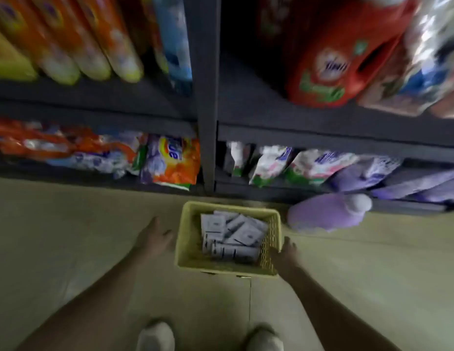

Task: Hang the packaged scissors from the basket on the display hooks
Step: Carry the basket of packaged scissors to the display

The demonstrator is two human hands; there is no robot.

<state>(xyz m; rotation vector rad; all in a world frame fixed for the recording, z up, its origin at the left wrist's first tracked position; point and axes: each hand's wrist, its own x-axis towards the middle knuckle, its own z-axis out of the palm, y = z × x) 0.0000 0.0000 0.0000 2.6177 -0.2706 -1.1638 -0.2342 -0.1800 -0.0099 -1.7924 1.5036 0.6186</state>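
- Far left, upper shelf: a row of orange and yellow packages (76,44) leans on the dark shelving unit (206,97). The view is blurred, so no labels can be read there.
- Lower left shelf: orange and purple pouches (170,162) lie in a loose pile.
- Left of centre, on the pale floor (68,224): the person's left hand (155,236) reaches down with fingers spread wide, holding nothing. It sits just beside the left wall of the basket; blur hides whether it touches.
- Centre: a yellow plastic basket (189,249) stands on the floor in front of the shelving unit's upright post. Inside lie the packaged scissors (233,239), a loose heap of white cards with dark print, overlapping at different angles.
- Bottom centre: two light-coloured shoes (157,336) point toward the basket.
- Right of centre: the right hand (286,254) rests against the basket's right wall near its front corner, fingers curled along the mesh side. Whether it grips the rim cannot be told.
- Just right of the basket: a purple bottle (327,214) lies on its side on the floor, at the foot of the shelves.
- Lower right shelf: white, green and purple pouches (309,168) stand in a row.
- Upper right shelf: a large red jug (329,62) with a handle sits beside shiny wrapped packs (423,59).
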